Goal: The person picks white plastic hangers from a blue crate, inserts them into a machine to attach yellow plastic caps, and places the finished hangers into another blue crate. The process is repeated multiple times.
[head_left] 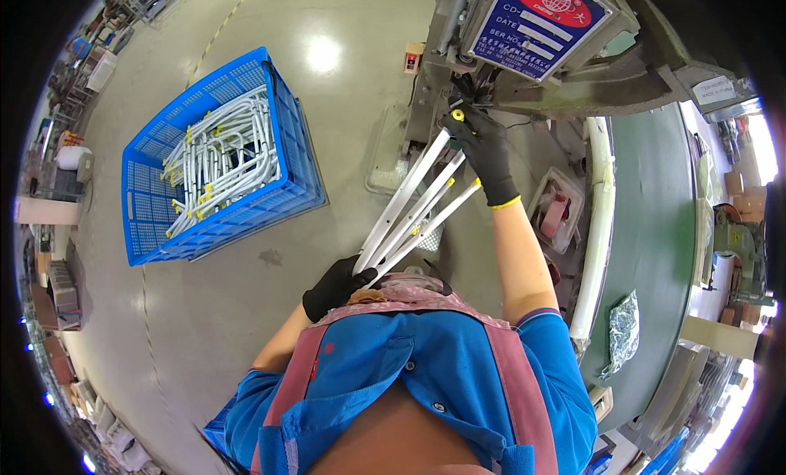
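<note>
Several white metal tubes (399,203) with yellow end caps slant across the space in front of my body. My left hand (334,290), in a black glove, is closed around their lower ends near my waist. Up at the machine (426,98), my right hand (486,151), gloved in black with a yellow cuff, grips the upper end of one tube. A round yellow cap (457,115) shows at its fingers. Part of the right hand's fingertips is lost against the dark machine parts.
A blue plastic crate (293,139) on the floor at left holds many bent white tubes (225,160) with yellow caps. To the right runs a green-topped table (647,237) bearing a clear plastic bag (622,334). A white bin (558,209) stands beside the machine.
</note>
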The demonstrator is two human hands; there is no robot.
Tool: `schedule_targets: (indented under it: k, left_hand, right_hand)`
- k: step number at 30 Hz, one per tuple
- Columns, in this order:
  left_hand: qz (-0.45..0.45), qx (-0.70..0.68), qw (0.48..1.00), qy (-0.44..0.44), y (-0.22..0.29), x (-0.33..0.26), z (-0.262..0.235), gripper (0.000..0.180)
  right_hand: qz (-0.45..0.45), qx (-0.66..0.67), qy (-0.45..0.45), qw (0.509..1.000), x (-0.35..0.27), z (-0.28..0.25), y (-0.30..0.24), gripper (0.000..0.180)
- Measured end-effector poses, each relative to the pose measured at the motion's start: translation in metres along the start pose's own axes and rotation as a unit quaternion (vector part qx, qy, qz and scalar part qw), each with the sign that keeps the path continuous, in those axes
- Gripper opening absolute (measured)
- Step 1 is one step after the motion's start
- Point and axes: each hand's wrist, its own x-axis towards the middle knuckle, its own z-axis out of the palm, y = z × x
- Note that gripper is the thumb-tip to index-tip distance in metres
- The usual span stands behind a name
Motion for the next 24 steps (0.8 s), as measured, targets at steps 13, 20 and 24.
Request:
schedule_targets:
  k: [13, 20, 24]
  left_hand:
    - [0.001, -0.074, 0.997, -0.02, 0.022, -0.011, -0.007, 0.036]
    - [-0.07, -0.02, 0.996, -0.057, 0.07, -0.035, -0.035, 0.038]
    - [-0.041, -0.072, 0.994, -0.075, 0.065, -0.028, -0.04, 0.041]
  right_hand:
    - [0.133, 0.051, -0.01, 0.99, 0.003, 0.004, 0.0, 0.036]
    - [0.169, 0.034, -0.011, 0.985, -0.003, 0.018, 0.021, 0.033]
    - [0.194, 0.027, 0.017, 0.981, -0.011, 0.03, 0.027, 0.032]
